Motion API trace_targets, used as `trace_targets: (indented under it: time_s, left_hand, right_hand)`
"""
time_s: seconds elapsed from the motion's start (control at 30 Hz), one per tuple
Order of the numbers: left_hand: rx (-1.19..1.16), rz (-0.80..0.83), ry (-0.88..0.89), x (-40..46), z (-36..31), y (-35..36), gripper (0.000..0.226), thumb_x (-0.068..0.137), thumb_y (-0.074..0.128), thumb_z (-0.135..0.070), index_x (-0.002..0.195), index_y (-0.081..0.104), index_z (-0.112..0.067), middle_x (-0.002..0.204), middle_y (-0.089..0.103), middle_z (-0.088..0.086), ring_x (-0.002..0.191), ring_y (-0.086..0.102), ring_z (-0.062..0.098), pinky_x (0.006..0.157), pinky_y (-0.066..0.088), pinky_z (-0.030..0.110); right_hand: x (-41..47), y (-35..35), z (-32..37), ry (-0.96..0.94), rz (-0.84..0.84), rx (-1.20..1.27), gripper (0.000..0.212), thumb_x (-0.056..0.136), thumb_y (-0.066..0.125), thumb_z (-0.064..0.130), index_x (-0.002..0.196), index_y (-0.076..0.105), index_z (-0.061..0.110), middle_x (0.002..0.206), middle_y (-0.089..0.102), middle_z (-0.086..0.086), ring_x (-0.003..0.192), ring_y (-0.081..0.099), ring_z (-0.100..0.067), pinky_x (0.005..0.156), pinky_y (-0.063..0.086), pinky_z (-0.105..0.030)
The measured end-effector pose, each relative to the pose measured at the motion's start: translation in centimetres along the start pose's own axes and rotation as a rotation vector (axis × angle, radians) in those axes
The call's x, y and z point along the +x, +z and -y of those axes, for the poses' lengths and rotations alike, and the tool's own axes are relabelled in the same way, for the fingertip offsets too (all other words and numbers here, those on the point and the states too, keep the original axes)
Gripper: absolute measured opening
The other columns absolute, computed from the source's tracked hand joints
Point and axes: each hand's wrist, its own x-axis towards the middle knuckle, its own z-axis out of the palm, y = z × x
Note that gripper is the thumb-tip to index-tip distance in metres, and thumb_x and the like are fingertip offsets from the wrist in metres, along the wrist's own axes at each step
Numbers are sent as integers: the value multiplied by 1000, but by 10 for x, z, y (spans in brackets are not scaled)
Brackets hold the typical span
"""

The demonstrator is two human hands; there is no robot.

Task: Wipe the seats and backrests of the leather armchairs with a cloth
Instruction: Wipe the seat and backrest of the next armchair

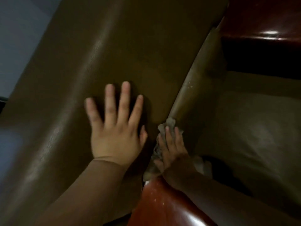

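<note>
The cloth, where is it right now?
In the head view the cloth is low and right of centre, under the right hand, pressed against the edge of the brown backrest, right beside the flat left hand.

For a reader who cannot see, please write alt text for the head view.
A left hand lies flat on a brown leather backrest while the right hand presses a cloth along its edge, above a glossy wooden armrest.

L hand point(114, 126) flat, fingers spread straight; R hand point(172, 149) lower, fingers extended, pressing down; both forearms bare.
</note>
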Motion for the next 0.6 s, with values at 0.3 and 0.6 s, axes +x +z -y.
trace_targets:
  time_s: [0.3,0.6]
  left_hand:
    - [29,36,246,62,-70,55,80,102,34,-62,168,23,-17,175,10,17,161,8,41,124,-16,62]
    - [67,-18,301,67,-78,73,83,101,37,-61,167,25,-11,174,15,18,159,15,40,127,-1,57]
  right_hand:
    - [80,-39,-109,-40,-381,53,53,108,44,24,152,38,-4,163,17,-34,156,3,-49,119,13,-76]
    - [165,-102,-193,121,-318,216,66,107,19,52,160,29,13,172,10,-7,159,-2,-32,125,20,-62]
